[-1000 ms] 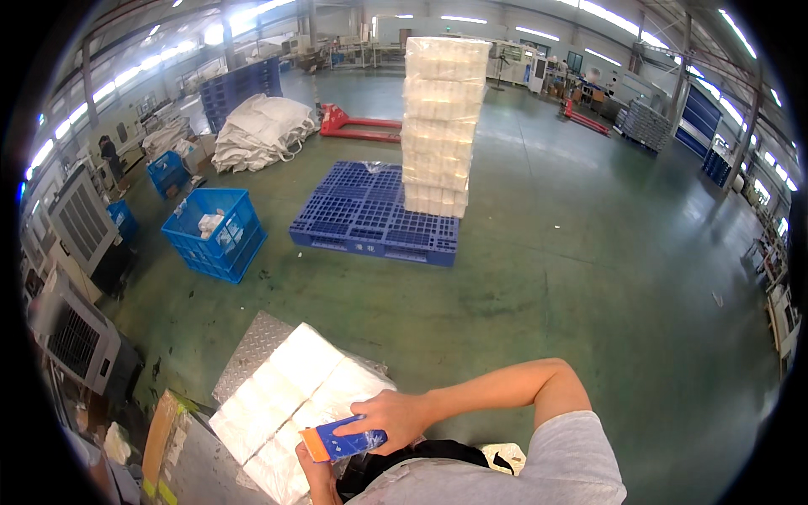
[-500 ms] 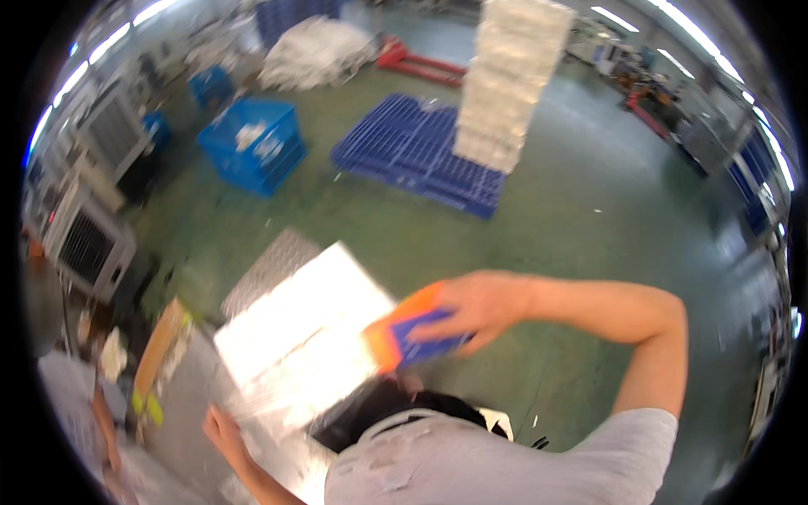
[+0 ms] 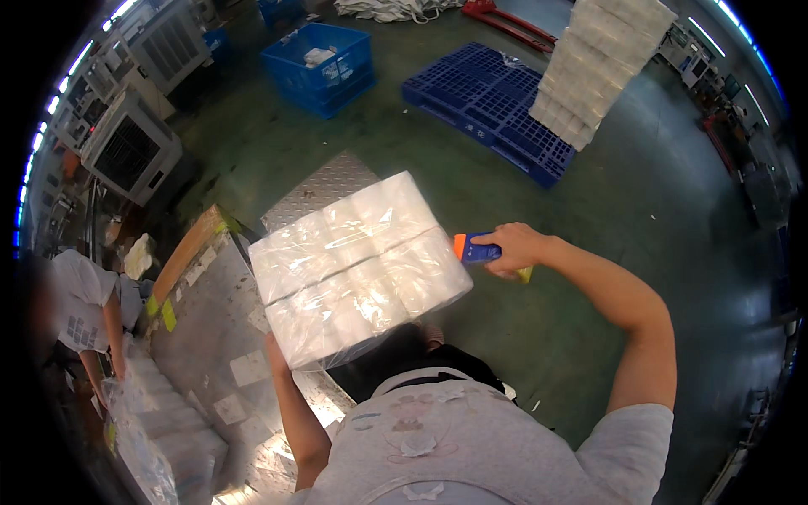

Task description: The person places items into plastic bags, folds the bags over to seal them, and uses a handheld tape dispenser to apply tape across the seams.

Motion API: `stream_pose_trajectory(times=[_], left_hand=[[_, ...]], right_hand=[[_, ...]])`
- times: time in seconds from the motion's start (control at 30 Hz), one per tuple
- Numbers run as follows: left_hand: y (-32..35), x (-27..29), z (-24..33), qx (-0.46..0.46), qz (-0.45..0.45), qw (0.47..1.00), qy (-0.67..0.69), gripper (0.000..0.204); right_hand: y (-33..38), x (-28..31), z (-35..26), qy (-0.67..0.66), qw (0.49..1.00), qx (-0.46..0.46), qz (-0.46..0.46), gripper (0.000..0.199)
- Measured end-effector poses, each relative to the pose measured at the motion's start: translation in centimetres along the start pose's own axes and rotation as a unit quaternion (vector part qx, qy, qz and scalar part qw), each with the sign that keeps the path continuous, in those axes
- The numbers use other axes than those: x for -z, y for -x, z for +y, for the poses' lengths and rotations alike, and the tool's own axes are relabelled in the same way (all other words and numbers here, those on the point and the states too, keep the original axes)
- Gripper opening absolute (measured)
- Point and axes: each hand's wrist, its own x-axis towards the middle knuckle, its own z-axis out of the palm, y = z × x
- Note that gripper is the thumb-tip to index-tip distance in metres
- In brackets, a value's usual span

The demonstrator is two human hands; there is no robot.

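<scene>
Near the middle of the view, a big clear-wrapped pack of white rolls (image 3: 358,269) is held up above a shiny metal table (image 3: 215,337). It is carried from below by the left hand, but that hand is hidden under the pack, so it cannot be told how it is gripped; only the left forearm (image 3: 295,412) is seen. Just beside the pack's right edge, a small blue and orange tool (image 3: 476,250) is held tight in the closed right hand (image 3: 515,249).

The pack is wide and is propped on one arm only, so it could be tipped and dropped onto the table or the green floor (image 3: 539,337). The plastic wrap looks smooth, so the pack could be let slip. The tool's orange tip is very close to the wrap, so the wrap could be torn or poked if the tool is pushed wrong, and rolls could be spilled.

Farther off, another person (image 3: 80,303) is seen at the left beside more wrapped packs (image 3: 160,438). A blue pallet (image 3: 488,105) with a tall stack of packs (image 3: 593,63) and a blue crate (image 3: 324,63) are seen well apart at the top.
</scene>
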Motion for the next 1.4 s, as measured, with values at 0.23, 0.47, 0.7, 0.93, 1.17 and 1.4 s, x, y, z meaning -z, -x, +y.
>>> stream_pose_trajectory(times=[0.23,0.47,0.7,0.93,1.17,1.4], left_hand=[[0.4,1.9,-1.5,-0.053,-0.036,0.99,-0.125,0.028],[-3.0,5.2,1.5,-0.086,0.186,0.933,-0.297,0.024],[1.4,-13.1,15.1,-0.064,0.13,0.812,-0.565,0.056],[-1.6,-9.3,10.7,-0.118,0.201,0.857,-0.46,0.051],[3.3,-9.3,13.3,-0.108,0.113,0.872,-0.463,0.063],[6.9,-8.0,13.4,-0.003,0.091,0.862,-0.498,0.061]], right_hand=[[-1.9,-6.3,3.7,-0.065,0.986,-0.148,-0.035,0.057],[-2.7,-3.2,-1.1,-0.065,0.912,-0.211,0.346,0.063],[-9.8,-12.1,-3.2,-0.172,0.861,-0.285,0.384,0.064],[-7.7,-16.5,-1.4,-0.176,0.879,-0.316,0.31,0.066],[-3.3,-17.7,-0.2,-0.158,0.881,-0.338,0.291,0.07],[1.0,-14.7,-1.4,-0.205,0.829,-0.349,0.385,0.069]])
